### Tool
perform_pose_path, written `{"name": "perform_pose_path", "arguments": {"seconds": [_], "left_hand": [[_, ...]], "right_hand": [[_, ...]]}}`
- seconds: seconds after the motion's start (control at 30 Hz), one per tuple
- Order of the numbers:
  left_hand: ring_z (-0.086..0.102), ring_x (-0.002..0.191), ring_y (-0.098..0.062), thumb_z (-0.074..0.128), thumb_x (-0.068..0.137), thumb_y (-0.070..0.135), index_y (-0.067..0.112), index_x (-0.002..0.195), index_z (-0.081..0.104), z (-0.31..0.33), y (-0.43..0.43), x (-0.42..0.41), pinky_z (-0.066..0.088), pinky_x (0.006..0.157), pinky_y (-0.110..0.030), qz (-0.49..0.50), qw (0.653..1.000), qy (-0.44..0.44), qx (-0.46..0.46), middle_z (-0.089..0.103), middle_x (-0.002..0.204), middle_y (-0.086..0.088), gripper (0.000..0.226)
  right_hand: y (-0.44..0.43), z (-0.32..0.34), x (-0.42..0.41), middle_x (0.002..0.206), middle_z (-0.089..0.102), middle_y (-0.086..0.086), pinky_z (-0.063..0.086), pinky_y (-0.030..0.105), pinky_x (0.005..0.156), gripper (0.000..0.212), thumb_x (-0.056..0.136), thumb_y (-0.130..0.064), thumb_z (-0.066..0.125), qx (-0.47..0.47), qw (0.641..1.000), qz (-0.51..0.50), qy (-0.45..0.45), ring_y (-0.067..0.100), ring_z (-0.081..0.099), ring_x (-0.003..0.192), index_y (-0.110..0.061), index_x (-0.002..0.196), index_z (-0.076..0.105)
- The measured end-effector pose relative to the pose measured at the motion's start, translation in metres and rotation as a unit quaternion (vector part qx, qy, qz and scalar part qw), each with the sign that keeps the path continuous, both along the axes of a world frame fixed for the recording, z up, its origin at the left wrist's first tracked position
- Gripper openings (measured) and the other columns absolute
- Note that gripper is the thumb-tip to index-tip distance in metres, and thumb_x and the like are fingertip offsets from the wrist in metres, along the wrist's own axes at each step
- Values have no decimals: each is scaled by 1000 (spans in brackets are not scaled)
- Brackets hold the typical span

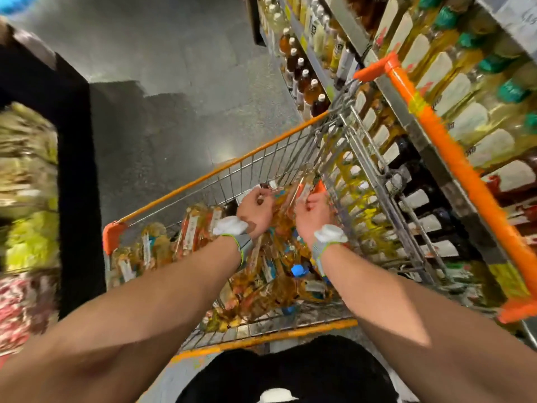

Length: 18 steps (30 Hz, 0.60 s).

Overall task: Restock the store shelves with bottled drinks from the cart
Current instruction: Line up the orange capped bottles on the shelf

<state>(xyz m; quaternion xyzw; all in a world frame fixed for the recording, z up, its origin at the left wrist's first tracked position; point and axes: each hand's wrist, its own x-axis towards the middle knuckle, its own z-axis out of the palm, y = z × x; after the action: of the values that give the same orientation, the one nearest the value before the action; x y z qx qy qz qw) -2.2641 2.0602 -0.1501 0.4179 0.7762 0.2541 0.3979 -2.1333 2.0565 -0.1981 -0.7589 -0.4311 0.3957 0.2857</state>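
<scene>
A wire shopping cart [220, 173] with orange rim trim stands in front of me, heaped with amber bottled drinks [270, 289] in clear plastic. Both my arms reach down into it. My left hand [255, 210] is curled around the top of a bottle with a dark cap near the cart's far side. My right hand [312, 213] grips a tall amber bottle [299, 190] with an orange label beside the cart's right wall. Each wrist wears a band with a white pad. The image is blurred, so finger detail is unclear.
Store shelves [453, 112] packed with yellow and amber bottles run along the right, close against the cart's orange handle [444, 141]. A dark shelf end [75, 170] with blurred goods stands on the left. Grey aisle floor [162, 68] stretches ahead.
</scene>
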Motion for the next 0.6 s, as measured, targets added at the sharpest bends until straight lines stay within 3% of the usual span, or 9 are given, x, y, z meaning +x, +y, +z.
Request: {"name": "perform_pose_path", "arguments": {"seconds": [0.07,0.13,0.3,0.4,0.5,0.6], "left_hand": [[67,94,-24,55,98,22,20,111,74,-11,1,-2,51,80,-29,37,999,11,-26,75,108,-6,23],[66,101,-25,56,96,24,23,114,73,-27,0,-11,44,77,-23,54,996,43,-61,74,111,-4,25],[65,110,-32,58,90,42,20,132,62,-69,-1,-38,47,84,-30,-22,978,103,-180,70,122,-7,48],[61,106,-37,53,78,61,27,144,50,-90,-5,-45,52,91,-42,-47,962,144,-227,58,132,-12,74],[48,87,-32,60,87,58,29,147,42,-102,-6,-43,41,82,-38,-29,957,165,-235,45,134,-14,69],[57,111,-37,70,87,47,24,145,41,-110,-1,-41,47,101,-44,-9,958,132,-254,51,136,-15,68]], "right_hand": [[6,-15,-5,117,66,17,51,43,90,46,97,-43,60,-38,999,11,-10,35,64,107,-7,125,53],[11,-32,-10,127,61,17,49,43,96,59,93,-49,63,-84,996,19,-27,35,60,115,-6,131,47],[21,-63,-23,149,42,18,38,52,110,86,88,-57,65,-135,988,32,-70,39,43,136,-6,148,31],[23,-72,-29,153,37,18,36,56,111,91,89,-60,60,-145,982,26,-115,41,39,139,-7,154,25],[24,-81,-35,151,42,17,37,53,110,91,90,-62,57,-144,980,15,-136,41,44,135,-7,154,24],[21,-89,-42,147,48,16,40,46,104,89,91,-60,59,-132,985,-18,-107,40,50,129,-7,153,25]]}}
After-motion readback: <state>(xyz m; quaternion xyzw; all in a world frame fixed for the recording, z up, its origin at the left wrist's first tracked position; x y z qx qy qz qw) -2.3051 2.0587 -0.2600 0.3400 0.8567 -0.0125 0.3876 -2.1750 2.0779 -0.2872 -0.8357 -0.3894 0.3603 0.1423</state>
